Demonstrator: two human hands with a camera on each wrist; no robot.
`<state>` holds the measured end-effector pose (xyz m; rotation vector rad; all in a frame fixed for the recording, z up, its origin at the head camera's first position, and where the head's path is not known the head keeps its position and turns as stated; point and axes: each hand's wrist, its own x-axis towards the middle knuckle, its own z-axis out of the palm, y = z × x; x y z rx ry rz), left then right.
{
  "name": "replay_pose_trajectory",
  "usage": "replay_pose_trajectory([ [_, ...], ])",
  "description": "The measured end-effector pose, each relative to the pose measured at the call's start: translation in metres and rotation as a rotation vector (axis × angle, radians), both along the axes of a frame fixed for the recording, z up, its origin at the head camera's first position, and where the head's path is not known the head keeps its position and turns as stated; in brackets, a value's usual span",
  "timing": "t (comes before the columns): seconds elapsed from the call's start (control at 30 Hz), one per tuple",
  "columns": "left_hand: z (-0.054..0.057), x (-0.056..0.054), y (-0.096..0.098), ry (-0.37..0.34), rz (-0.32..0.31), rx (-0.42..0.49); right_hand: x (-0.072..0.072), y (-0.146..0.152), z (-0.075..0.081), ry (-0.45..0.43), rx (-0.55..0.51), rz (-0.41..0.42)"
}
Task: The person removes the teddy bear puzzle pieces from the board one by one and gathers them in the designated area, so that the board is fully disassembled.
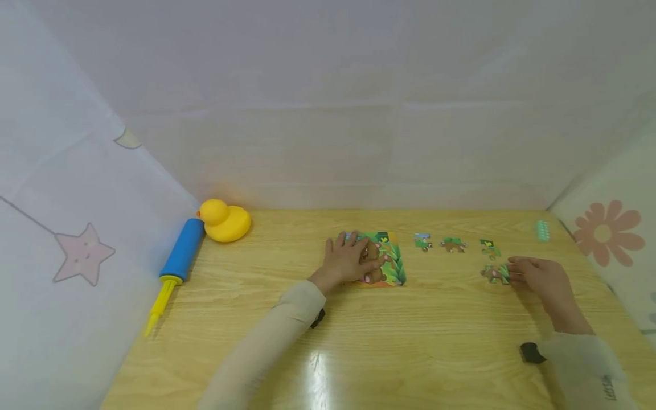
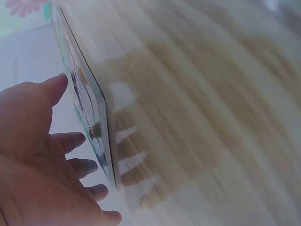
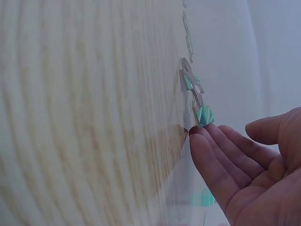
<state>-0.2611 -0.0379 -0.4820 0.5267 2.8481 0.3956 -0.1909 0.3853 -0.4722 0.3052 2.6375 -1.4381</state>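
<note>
Green and brown, the puzzle piece (image 1: 494, 274) is at the right of the table (image 1: 410, 341), its long axis running left to right, leafy end toward the right hand (image 1: 543, 282), whose straight fingers touch it, thumb apart. Farther left, the left hand (image 1: 342, 263) spreads over the puzzle board (image 1: 397, 273).

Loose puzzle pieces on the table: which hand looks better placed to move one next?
Probably the right hand: it is right at the edge of one loose piece. The left hand lies over the puzzle board, farther away.
</note>
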Motion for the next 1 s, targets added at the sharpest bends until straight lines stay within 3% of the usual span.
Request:
replay_pose_trajectory([
  [0.23,0.002,-0.001,-0.013,-0.053,0.035,-0.001,0.000,0.007,-0.001,-0.008,-0.081,-0.022],
  [0.5,0.002,0.002,-0.023,-0.066,0.034,-0.001,-0.008,0.002,0.002,0.042,0.007,-0.037],
  [0.7,0.002,0.003,-0.028,-0.087,0.020,-0.009,-0.024,-0.017,0.005,0.104,-0.035,0.005],
  [1.0,0.005,0.004,-0.036,-0.124,-0.056,-0.018,-0.049,-0.052,0.014,0.073,-0.038,0.102],
])
